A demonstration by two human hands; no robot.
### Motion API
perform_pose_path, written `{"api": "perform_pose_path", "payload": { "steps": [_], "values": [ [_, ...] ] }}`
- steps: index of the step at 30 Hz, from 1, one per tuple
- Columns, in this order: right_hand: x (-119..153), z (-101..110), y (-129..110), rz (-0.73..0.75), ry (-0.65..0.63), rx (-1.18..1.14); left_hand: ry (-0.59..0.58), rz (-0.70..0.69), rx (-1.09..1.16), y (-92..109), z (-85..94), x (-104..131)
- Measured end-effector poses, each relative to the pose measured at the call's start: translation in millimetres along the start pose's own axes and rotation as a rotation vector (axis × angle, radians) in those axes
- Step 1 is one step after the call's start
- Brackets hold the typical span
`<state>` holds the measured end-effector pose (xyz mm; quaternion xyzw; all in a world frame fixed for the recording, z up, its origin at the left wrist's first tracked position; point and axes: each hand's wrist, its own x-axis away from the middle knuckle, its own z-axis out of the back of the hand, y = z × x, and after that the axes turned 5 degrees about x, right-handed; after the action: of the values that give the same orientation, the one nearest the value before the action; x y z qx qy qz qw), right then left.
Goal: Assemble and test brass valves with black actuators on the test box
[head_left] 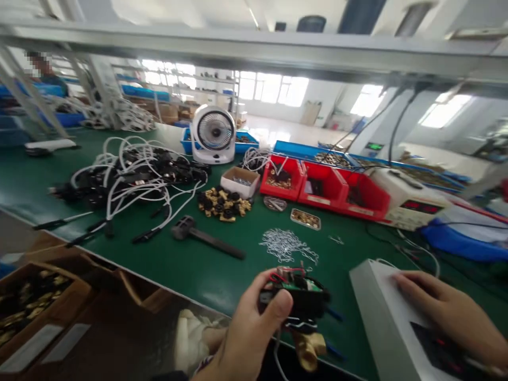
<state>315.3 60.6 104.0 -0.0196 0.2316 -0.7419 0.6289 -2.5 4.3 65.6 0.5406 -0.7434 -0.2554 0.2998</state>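
Note:
My left hand (257, 317) is wrapped round a black device (305, 301) with a green circuit board and red wires on top and a brass fitting (307, 349) below. A white cable hangs under it. At the right, my right hand (444, 307) rests on or just over the top of a white metal box (381, 312); its fingers are blurred and partly bent, and nothing shows in them. A pile of thin metal clips (286, 244) lies beyond the device, and a hammer (208, 239) lies to its left.
Behind stand red bins (323, 185), a white fan (214, 132), a power supply (413, 198) and a small carton (240, 181). Brass fittings (224, 203) and black parts with white cables (138, 174) cover the left. A shelf beam crosses overhead. One person (47, 74) is far left.

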Motion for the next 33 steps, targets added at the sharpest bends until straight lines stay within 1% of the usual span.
{"api": "perform_pose_path", "payload": {
  "steps": [2,3,9,15,23,27,33],
  "values": [
    [-0.5,-1.1,3.9,-0.059,-0.081,-0.02,-0.005,0.02,0.021,2.1,-2.7,2.9],
    [-0.7,-2.3,4.3,-0.075,-0.102,-0.024,-0.014,0.026,0.036,3.0,-4.2,4.1],
    [3.5,-5.9,3.1,-0.081,-0.109,-0.012,-0.052,0.084,0.113,5.1,-7.9,7.8],
    [4.4,-4.9,0.4,-0.102,-0.118,-0.017,-0.079,0.092,0.082,4.5,-4.9,8.6],
    [5.3,-4.9,-3.3,-0.148,-0.136,-0.012,-0.026,0.125,0.109,8.2,-8.3,10.3],
    [5.6,-5.8,-3.1,-0.157,-0.138,-0.005,-0.068,0.151,0.14,7.8,-7.2,8.3],
    [5.4,-7.5,-2.8,-0.162,-0.128,-0.01,-0.112,0.143,0.192,6.1,-6.1,6.4]
  ]
}}
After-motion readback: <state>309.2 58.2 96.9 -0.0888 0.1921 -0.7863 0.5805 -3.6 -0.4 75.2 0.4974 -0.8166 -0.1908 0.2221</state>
